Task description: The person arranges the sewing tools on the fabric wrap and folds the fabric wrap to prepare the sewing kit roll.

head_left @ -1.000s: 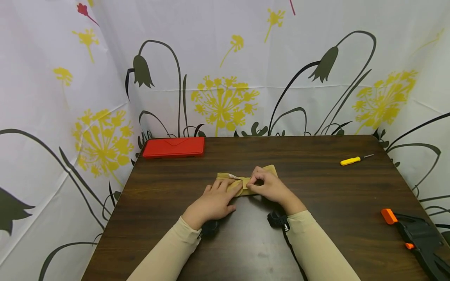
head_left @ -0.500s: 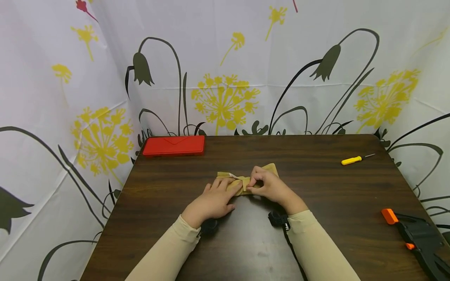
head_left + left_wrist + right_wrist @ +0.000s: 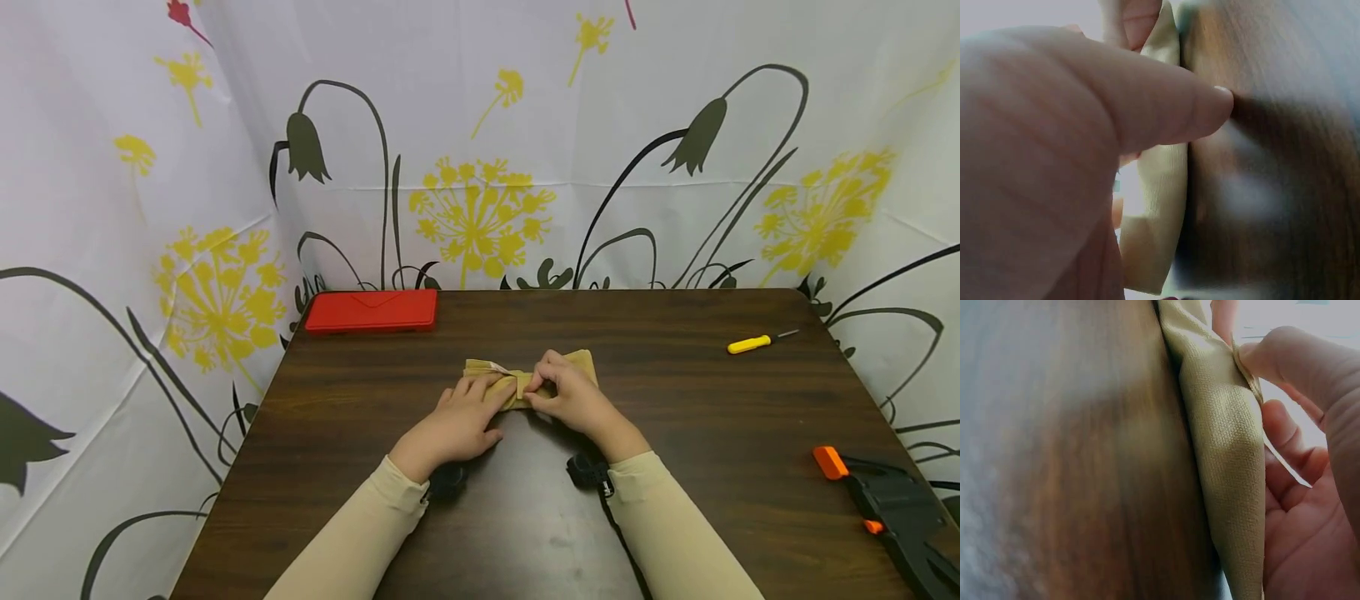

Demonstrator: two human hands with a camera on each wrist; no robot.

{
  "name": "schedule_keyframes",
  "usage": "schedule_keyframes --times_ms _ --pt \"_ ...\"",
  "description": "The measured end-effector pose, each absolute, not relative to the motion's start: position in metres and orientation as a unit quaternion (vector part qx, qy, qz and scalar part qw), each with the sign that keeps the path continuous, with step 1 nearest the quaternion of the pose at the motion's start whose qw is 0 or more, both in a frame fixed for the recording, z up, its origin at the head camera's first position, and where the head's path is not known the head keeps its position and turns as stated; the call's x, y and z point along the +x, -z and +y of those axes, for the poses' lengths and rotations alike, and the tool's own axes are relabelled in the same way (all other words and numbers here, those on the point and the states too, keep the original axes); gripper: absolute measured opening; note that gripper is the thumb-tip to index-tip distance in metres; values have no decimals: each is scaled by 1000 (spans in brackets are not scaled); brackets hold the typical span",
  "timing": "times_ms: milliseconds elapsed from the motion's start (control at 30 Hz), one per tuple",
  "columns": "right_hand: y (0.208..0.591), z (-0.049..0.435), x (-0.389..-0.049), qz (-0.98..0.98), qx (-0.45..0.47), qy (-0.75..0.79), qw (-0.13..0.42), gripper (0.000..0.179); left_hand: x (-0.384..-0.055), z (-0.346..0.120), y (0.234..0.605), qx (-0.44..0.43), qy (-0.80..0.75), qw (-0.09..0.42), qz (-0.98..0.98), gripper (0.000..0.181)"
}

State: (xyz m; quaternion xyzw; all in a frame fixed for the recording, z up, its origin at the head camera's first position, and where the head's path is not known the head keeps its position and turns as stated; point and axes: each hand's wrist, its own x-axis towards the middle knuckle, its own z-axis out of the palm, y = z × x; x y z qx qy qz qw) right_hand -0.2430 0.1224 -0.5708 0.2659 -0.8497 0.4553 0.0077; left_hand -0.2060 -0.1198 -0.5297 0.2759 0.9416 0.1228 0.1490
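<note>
A tan woven cloth [image 3: 583,364], gathered at its middle like a bow, lies near the centre of the table. A narrow strip [image 3: 521,384] of the same colour crosses the gathered part. My left hand [image 3: 456,422] rests on the cloth's left half with its fingers stretched out, the index fingertip beside the strip. With thumb and index finger, my right hand [image 3: 576,403] pinches the strip's edge at the gather. In the right wrist view the cloth [image 3: 1225,431] bulges along the table, and the thumb presses on the folded strip. The cloth's underside is hidden.
A red case [image 3: 371,311] lies at the back left of the dark wood table [image 3: 360,367]. At the back right is a yellow-handled screwdriver [image 3: 750,343]. A black and orange bar clamp [image 3: 892,500] lies by the right edge. A flower-print curtain [image 3: 480,108] hangs behind.
The cloth and both hands have shifted slightly away from me. The left hand still lies on the cloth, and the right hand keeps its pinch on the strip.
</note>
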Motion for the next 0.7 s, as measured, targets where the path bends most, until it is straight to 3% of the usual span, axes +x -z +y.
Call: schedule_keyframes --times_ms 367,700 --pt "577 128 -240 -887 228 -394 81 7 -210 -137 537 265 -153 113 946 77" --pt "585 139 -236 -886 177 -424 57 12 -211 -137 552 278 -157 101 942 78"
